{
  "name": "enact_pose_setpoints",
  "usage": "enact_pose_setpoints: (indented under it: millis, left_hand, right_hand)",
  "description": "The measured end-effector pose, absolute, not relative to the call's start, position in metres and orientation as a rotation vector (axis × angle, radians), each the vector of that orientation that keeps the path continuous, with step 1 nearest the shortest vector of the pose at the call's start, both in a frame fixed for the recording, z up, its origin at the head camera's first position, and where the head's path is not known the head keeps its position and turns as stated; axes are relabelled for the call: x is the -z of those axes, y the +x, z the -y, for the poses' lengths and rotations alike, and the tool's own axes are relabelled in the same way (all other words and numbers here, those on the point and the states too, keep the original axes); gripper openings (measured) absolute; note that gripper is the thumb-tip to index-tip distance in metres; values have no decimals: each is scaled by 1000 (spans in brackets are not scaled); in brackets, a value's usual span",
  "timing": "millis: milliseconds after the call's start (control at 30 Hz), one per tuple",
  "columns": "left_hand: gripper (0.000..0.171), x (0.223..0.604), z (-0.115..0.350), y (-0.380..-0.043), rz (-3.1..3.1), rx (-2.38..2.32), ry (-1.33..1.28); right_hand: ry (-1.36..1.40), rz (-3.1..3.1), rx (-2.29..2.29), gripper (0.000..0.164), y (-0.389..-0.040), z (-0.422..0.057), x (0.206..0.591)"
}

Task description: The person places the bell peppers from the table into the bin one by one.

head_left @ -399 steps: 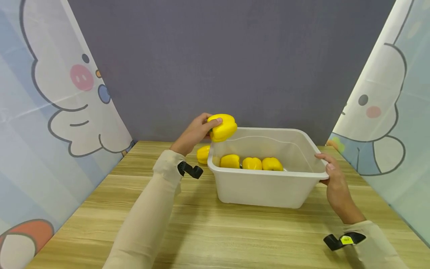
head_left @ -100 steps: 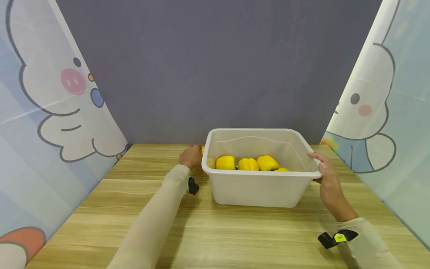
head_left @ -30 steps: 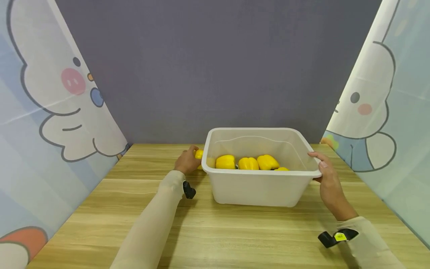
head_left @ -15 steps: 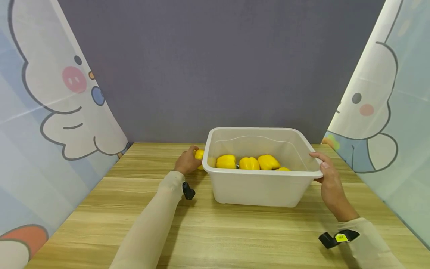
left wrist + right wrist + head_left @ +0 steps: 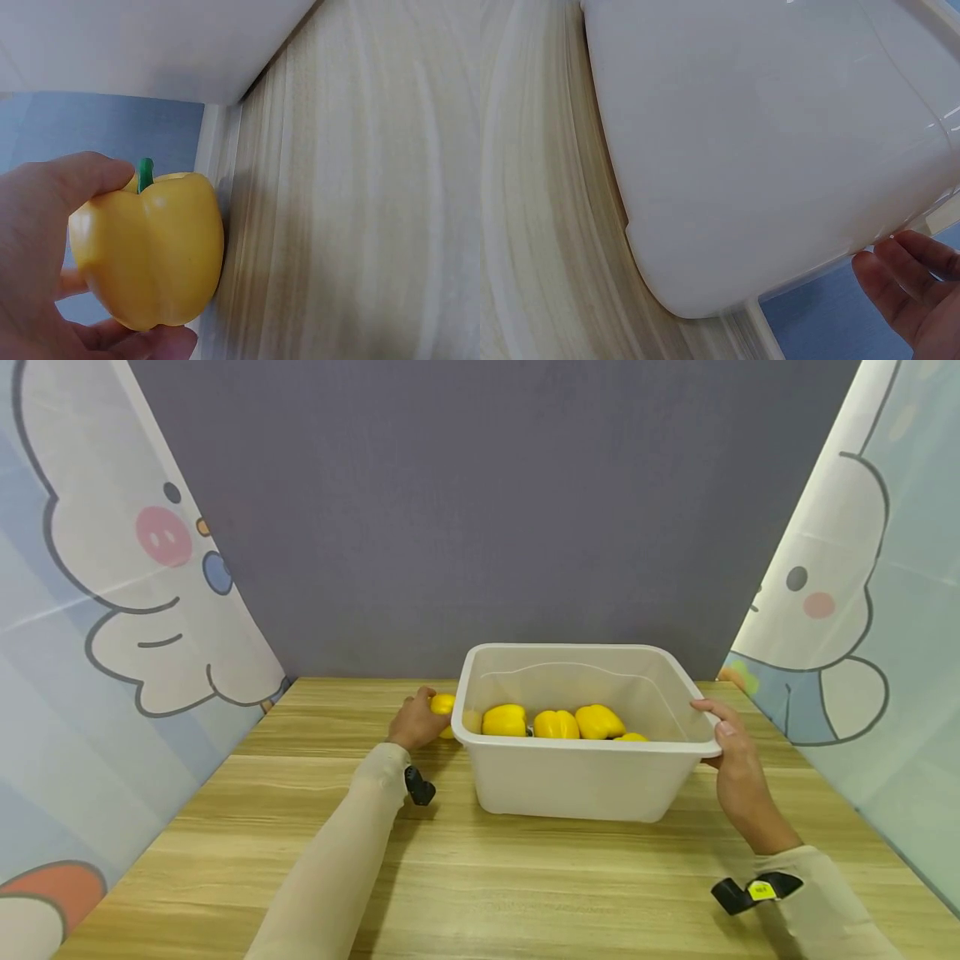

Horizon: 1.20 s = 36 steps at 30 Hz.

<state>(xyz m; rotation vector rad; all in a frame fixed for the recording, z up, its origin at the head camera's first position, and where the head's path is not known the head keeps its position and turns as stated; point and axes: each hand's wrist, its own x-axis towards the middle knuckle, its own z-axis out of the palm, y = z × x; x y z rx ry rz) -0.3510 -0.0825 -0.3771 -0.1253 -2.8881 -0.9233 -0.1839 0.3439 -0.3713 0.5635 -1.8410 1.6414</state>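
Note:
My left hand [image 5: 417,721] holds a yellow bell pepper [image 5: 154,247] just left of the white plastic tub [image 5: 566,777]. In the left wrist view the thumb lies by the pepper's green stem and the fingers curl round its far end. The pepper is low, against or very near the wooden tabletop; the tub's rim hides part of it in the head view. My right hand [image 5: 738,772] grips the tub's right rim, thumb on top and fingers underneath. Inside the tub lie several yellow bell peppers [image 5: 556,725], one mostly hidden by the front wall.
The wooden table [image 5: 480,893] runs up to a dark grey panel [image 5: 495,518] close behind the tub. Cartoon-printed sheets [image 5: 150,635] stand along both sides.
Earlier my left hand held a pepper above the tub's left rim; now it is down beside the tub on another one. One more pepper lies inside. My right hand stays on the rim.

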Motion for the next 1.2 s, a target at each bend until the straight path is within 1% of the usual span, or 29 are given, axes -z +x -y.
enact_pose_setpoints:
  millis: [433,800,1200]
  left_hand:
    - [77,377,87,-349,2892,961,-141]
    - [73,379,89,-351,2837,1090,-119]
    - [76,377,93,-347,2815,1145,-110]
  right_hand:
    - [550,1834,-1654,43,-183,-343,371]
    - [558,1838,-1648,44,-183,-343,370]
    - [542,1856,-1638,44,-182,-343,369]
